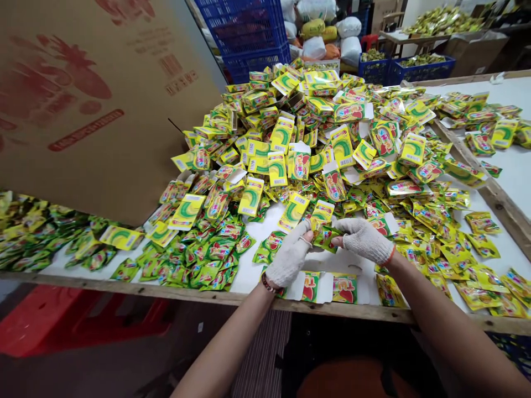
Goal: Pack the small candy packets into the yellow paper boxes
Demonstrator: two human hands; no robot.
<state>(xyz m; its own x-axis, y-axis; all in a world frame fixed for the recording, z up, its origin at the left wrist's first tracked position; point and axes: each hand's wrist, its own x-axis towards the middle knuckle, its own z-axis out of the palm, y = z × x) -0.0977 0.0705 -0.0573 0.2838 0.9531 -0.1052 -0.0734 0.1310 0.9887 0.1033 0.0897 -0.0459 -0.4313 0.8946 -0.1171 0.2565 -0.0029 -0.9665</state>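
My left hand and my right hand, both in white knitted gloves with bare fingertips, meet above the near part of the table. Between them is a small green sachet, pinched by the fingers of both hands. A shiny yellow part lies against the left fingertips; whether it belongs to another sachet I cannot tell. Just behind the fingertips shows a yellow carton. Below the hands, cartons with a watermelon print lie at the table edge, white flaps open. Another yellow carton lies beyond my left hand.
A big heap of cartons covers the table's middle. Green sachets are piled left, yellow sachets right. A large cardboard box stands at left. Behind are blue crates; a red stool is below the table.
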